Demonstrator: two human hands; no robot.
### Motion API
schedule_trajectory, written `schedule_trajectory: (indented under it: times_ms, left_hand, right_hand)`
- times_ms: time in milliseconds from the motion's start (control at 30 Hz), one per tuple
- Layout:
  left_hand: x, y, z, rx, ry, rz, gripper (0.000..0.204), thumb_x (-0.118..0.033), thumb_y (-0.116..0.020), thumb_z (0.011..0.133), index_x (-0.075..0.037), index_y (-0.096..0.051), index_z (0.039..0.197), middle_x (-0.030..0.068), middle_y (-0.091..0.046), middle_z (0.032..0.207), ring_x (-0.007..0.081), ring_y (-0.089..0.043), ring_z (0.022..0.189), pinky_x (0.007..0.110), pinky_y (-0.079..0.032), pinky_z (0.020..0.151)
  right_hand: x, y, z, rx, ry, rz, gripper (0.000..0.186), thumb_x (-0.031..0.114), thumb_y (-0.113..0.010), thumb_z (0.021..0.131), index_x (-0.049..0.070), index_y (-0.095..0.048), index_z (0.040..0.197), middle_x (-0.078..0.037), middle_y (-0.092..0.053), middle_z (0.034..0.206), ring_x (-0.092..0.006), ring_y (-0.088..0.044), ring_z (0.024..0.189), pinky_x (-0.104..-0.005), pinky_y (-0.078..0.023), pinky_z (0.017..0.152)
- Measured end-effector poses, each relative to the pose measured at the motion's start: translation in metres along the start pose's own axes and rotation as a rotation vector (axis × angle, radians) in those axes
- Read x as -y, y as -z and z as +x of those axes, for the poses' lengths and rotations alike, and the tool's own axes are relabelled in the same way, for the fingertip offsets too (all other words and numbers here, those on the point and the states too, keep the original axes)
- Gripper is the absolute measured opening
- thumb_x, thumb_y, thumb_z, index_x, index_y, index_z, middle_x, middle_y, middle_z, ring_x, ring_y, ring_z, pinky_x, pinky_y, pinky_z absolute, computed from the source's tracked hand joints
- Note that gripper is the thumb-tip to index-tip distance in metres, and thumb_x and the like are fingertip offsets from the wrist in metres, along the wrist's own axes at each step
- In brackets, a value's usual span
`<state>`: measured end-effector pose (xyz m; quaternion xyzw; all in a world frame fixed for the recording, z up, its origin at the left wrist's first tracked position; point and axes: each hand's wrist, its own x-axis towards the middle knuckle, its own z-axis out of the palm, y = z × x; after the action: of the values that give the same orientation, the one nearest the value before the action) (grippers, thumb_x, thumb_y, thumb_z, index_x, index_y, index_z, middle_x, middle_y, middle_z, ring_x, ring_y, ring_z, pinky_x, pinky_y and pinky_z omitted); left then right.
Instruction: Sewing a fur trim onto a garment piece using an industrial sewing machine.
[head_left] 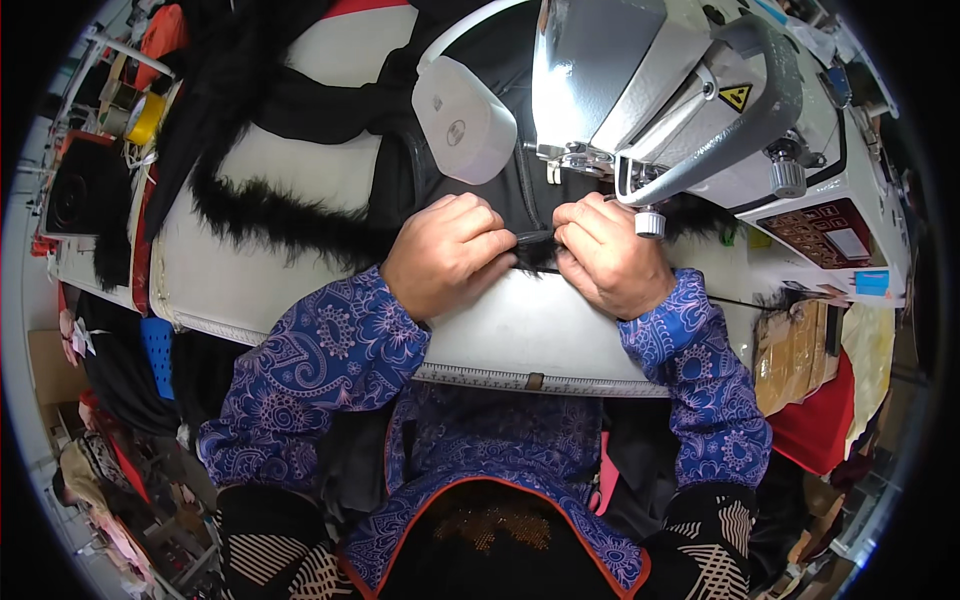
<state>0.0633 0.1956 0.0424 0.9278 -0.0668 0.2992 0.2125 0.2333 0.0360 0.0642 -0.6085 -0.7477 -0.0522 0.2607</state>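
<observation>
My left hand (448, 256) and my right hand (610, 254) face each other in front of the sewing machine (680, 110), fingers curled and gripping a dark folded edge of black fabric (480, 200) between them. The presser foot (556, 163) sits just behind my hands, above the cloth, with the fingers of my right hand close to it and a metal knob. A black fur strip (270, 225) runs from the left side of the garment across the table to near my left hand. My fingertips are partly hidden in the cloth.
The white table (240, 290) has a measuring strip along its front edge. A white rounded attachment (462, 120) hangs left of the needle area. Tape rolls (147, 118) and a black box (88, 183) crowd the left; taped cardboard (790, 355) and red cloth (810, 425) lie at right.
</observation>
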Motion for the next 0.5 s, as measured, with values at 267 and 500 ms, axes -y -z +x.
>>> schedule_trajectory:
  times_ms: [267, 500]
  left_hand:
    - [-0.002, -0.003, 0.005, -0.003, 0.104, -0.001, 0.028, 0.002, -0.079, 0.061, -0.003, -0.068, 0.087, 0.0056, -0.063, 0.083, 0.0234, -0.064, 0.08, 0.036, -0.053, 0.07]
    - [0.009, -0.01, 0.004, -0.018, 0.005, 0.005, 0.019, -0.005, -0.076, 0.071, -0.004, -0.068, 0.089, 0.0094, -0.072, 0.103, 0.0275, -0.068, 0.104, 0.037, -0.057, 0.086]
  right_hand:
    - [-0.005, -0.003, -0.001, -0.033, -0.01, 0.057, 0.027, 0.001, -0.072, 0.068, 0.001, -0.065, 0.094, -0.011, -0.064, 0.095, -0.0268, -0.062, 0.08, -0.0361, -0.052, 0.071]
    - [-0.001, 0.0, -0.005, 0.014, 0.118, -0.121, 0.026, 0.006, -0.066, 0.071, 0.001, -0.069, 0.097, -0.014, -0.065, 0.097, -0.027, -0.063, 0.08, -0.0366, -0.054, 0.07]
